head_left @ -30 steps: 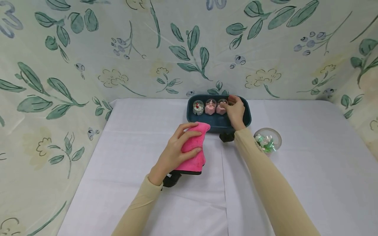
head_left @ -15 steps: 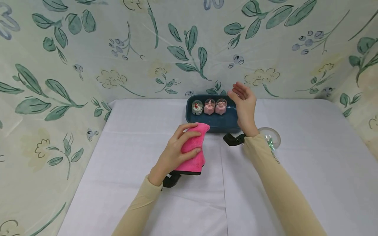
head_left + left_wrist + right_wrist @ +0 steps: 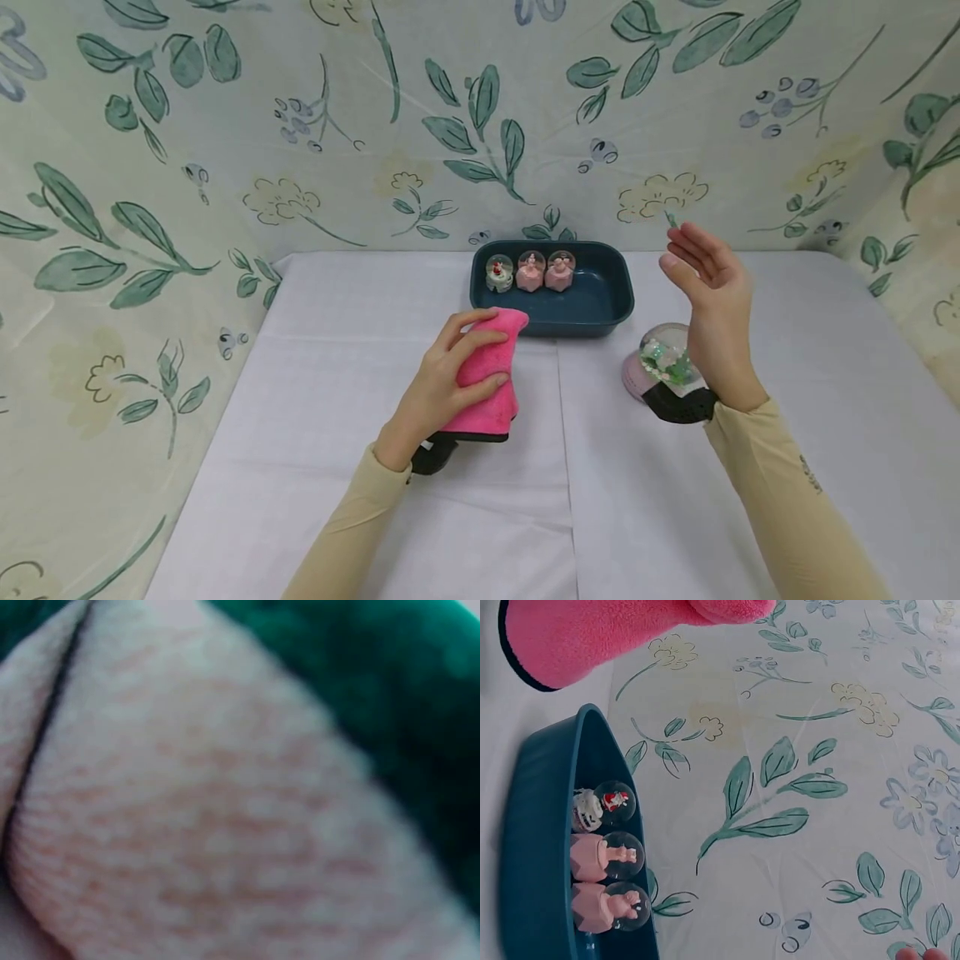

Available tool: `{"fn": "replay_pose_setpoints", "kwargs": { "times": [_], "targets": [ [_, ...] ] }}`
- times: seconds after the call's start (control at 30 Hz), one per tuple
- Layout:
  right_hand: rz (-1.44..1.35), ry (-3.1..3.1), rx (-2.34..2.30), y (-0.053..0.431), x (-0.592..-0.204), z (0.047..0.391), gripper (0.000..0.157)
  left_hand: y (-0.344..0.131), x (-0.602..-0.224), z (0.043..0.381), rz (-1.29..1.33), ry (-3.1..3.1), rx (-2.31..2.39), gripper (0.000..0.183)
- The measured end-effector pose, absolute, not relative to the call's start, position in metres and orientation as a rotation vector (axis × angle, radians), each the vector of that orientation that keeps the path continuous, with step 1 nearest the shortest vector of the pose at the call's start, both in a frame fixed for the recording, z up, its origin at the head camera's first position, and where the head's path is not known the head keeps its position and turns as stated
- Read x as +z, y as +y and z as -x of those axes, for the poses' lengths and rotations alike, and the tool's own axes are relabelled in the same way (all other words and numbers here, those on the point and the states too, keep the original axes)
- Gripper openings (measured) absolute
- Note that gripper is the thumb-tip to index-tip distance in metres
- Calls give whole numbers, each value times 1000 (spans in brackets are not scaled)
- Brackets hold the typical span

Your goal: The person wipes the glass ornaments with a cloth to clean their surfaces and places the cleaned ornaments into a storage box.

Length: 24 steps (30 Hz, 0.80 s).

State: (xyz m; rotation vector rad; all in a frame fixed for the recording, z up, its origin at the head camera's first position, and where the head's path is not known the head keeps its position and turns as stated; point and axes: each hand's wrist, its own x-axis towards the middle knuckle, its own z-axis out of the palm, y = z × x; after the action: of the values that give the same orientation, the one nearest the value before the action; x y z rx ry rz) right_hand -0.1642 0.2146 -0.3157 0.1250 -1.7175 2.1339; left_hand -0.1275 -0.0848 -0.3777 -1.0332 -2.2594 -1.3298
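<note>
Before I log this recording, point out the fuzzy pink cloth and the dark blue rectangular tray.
Fuzzy pink cloth (image 3: 489, 363), head view: middle of its face.
Dark blue rectangular tray (image 3: 598, 293), head view: bare floor, right side.

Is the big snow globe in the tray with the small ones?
No, the big snow globe sits on the white tablecloth, outside the tray, which holds three small globes.

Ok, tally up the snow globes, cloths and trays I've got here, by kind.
Small pink-based snow globes: 2
Small white-based snow globe: 1
Large snow globe: 1
Pink cloth: 1
Tray: 1
Total: 6
</note>
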Motion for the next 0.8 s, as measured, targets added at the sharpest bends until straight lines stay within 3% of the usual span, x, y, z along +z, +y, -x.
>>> {"fn": "replay_pose_setpoints", "kwargs": {
  "times": [0.37, 0.8],
  "targets": [
    [-144, -1680, 2204, 266, -349, 122, 50, -85, -379, 127, 1030, -2265, -1330, 48],
    [-108, -1641, 2406, 286, -428, 92, 65, -86, -377, 127, 1018, -2262, -1383, 48]
  ]
}}
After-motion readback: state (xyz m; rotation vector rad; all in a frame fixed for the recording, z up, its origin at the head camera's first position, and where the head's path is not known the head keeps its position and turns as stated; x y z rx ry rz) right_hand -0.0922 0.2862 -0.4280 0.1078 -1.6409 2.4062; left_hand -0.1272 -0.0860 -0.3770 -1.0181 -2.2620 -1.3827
